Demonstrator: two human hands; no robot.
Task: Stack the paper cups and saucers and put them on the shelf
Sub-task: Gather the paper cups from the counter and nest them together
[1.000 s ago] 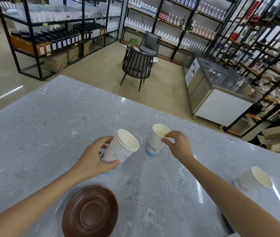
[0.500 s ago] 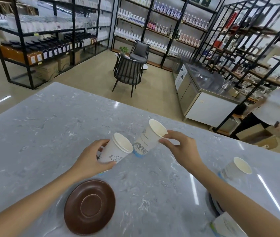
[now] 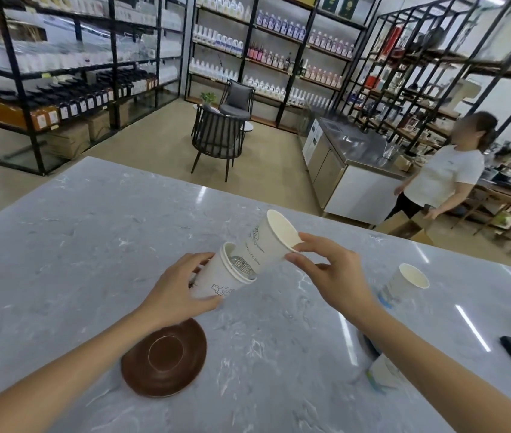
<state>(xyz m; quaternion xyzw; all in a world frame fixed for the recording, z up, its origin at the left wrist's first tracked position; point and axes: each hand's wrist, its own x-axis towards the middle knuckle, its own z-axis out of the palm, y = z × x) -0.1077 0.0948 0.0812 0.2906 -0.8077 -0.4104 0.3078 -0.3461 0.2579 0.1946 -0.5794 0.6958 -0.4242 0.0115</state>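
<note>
Cup [image 3: 271, 242] base entering cup stack [image 3: 221, 279]; right hand [image 3: 329, 270] pinches rim, left hand [image 3: 179, 289] grips stack.

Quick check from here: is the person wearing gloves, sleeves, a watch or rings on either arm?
No. Both the left hand and the right hand are bare, with no gloves or rings visible. Both forearms are uncovered as far as the frame shows; no sleeve edge, watch or bracelet appears. Nails look short and unpainted, though the view is too soft to be sure.
</note>
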